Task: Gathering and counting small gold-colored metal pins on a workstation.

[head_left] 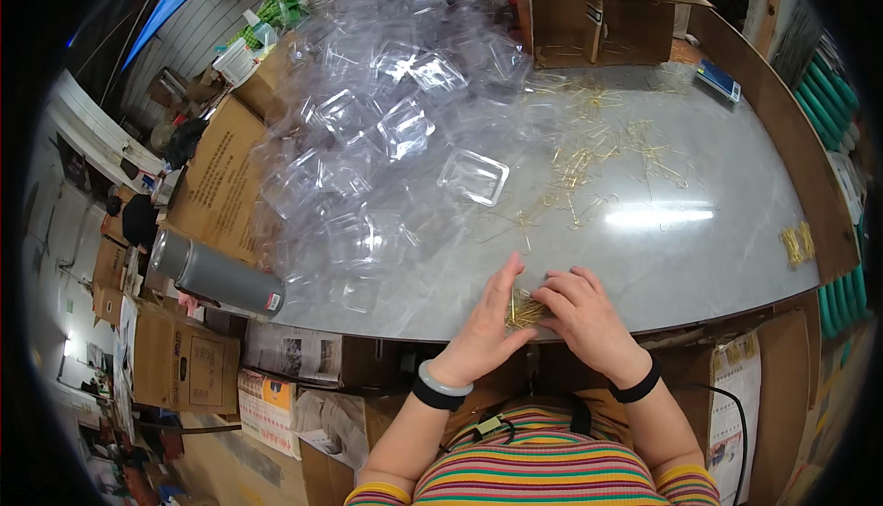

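Note:
Near the front edge of the grey table, a small bundle of gold wire hooks sits between my two hands. My left hand cups its left side, with the fingers long and the thumb across its near end. From the right, my right hand presses its curled fingertips onto the bundle. Loose gold wire hooks lie scattered beyond my hands, and a few are just past my left fingertips. Another gathered bundle of gold hooks rests by the table's right edge.
A large heap of clear plastic blister shells covers the table's left side. A grey bottle lies at the left edge. An open cardboard box stands at the back, with a blue box to its right. A brown board borders the right side.

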Demonstrator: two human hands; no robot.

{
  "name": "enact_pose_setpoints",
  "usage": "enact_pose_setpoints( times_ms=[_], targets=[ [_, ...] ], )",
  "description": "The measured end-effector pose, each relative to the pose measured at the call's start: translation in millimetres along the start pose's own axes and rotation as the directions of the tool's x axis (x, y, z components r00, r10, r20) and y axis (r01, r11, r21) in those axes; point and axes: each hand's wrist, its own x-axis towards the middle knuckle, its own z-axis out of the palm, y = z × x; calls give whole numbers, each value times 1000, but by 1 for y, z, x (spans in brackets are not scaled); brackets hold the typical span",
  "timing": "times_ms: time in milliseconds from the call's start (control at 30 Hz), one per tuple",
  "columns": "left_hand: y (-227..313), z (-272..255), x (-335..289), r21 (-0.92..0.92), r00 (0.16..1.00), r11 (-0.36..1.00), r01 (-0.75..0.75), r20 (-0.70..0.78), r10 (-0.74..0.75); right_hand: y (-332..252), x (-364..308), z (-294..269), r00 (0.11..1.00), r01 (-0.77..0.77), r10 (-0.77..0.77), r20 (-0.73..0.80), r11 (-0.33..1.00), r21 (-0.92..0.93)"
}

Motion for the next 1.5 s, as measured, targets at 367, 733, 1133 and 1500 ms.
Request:
enact_pose_setpoints(
  times_ms=[367,733,1133,1500],
  targets=[
    [6,-28,-1,424,998,905,-43,50,25,-1,-3,0,991,-69,80,-105,992,106],
    [8,-7,8,302,990,948,103,-125,-68,5,-10,-3,998,-24,27,-59,998,52],
    [12,-3,12,407,986,913,-6,-150,73,8,-6,-3,996,-25,29,-84,998,49],
    [11,-7,13,276,996,961,-5,-82,29,11,-9,-4,997,-15,22,-79,996,87]
  ],
)
